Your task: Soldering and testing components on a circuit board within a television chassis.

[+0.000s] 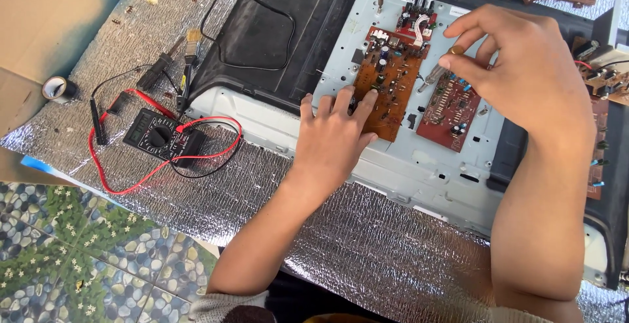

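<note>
Screwdriver (434, 74) tip — hidden behind board (391, 80)

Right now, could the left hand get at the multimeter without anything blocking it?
Probably yes. The left hand rests on the brown circuit board; only bare foil mat and loose red leads lie before the multimeter.

A single head-worn camera looks steeply down from above the person's shoulders, facing forward across the crinkled silver foil mat (367, 244). It sits close: both forearms fill the lower frame. The pale grey metal chassis panel (419, 166) lies centre, and the pebble-patterned floor (78, 257) shows bottom left
</note>
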